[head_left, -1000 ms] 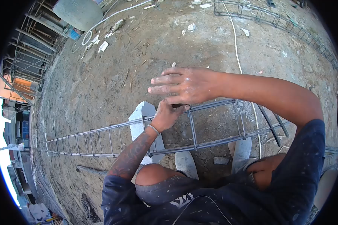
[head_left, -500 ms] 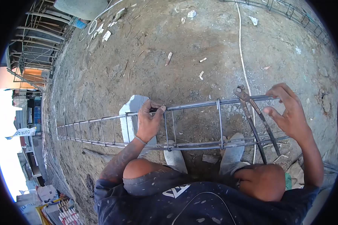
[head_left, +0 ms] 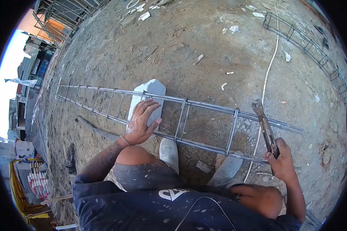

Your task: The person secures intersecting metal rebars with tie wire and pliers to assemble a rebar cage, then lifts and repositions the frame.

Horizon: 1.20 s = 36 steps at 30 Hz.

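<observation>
A long rebar cage (head_left: 204, 103) of steel bars and square stirrups runs across the view in front of my knees. My left hand (head_left: 140, 122) is held above it with the fingers stretched out and holds nothing I can see. Under the cage there lies a white block (head_left: 154, 86), partly covered by that hand. My right hand (head_left: 280, 158) is wrapped round the handles of long metal pincers (head_left: 265, 125). Their handles are close together, and the jaws point away from me over the cage's right part.
A pale hose (head_left: 272, 65) crosses the dirt ground on the right. Another rebar cage (head_left: 306, 48) lies at the far right. Wood scraps and white rubble (head_left: 234, 28) are scattered about. A wooden pole (head_left: 98, 131) lies left of my feet. Scaffolding (head_left: 65, 15) stands at upper left.
My right hand, open before, has taken hold of the pincers and closed their handles. My left hand has let go of the cage bar and opened. The view has turned.
</observation>
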Motion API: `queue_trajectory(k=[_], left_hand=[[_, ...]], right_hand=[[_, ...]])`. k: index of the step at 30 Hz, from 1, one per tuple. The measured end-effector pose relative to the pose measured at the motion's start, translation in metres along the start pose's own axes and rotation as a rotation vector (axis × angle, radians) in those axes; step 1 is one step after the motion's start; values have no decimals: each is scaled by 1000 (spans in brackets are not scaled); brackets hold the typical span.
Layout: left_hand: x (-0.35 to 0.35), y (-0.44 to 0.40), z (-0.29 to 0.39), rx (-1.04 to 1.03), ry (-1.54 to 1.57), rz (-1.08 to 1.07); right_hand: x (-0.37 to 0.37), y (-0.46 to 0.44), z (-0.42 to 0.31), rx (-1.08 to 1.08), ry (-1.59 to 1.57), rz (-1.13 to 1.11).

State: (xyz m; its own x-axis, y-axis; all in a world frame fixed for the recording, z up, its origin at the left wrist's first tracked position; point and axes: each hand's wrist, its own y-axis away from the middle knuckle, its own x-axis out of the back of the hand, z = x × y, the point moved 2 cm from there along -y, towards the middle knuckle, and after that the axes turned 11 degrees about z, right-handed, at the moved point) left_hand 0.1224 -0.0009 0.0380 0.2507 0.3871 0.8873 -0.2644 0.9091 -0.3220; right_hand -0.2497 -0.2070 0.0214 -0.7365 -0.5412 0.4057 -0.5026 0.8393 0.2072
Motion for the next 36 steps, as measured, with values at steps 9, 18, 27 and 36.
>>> queue_trajectory(k=[9,18,27,36], left_hand=[[49,-185,-61,119,316,182],[-70,-198,34,0,1037,-672],[-83,-209,48,-280,1005,-439],[-84,-214,37,-117,1118,-579]], right_hand=[[-13,-58,-139,523,738,-149],[-76,-99,-196,802,1613,-265],[-121,-111,-227,980,1818,-238],[-130,-117,-245,986,1813,-399]])
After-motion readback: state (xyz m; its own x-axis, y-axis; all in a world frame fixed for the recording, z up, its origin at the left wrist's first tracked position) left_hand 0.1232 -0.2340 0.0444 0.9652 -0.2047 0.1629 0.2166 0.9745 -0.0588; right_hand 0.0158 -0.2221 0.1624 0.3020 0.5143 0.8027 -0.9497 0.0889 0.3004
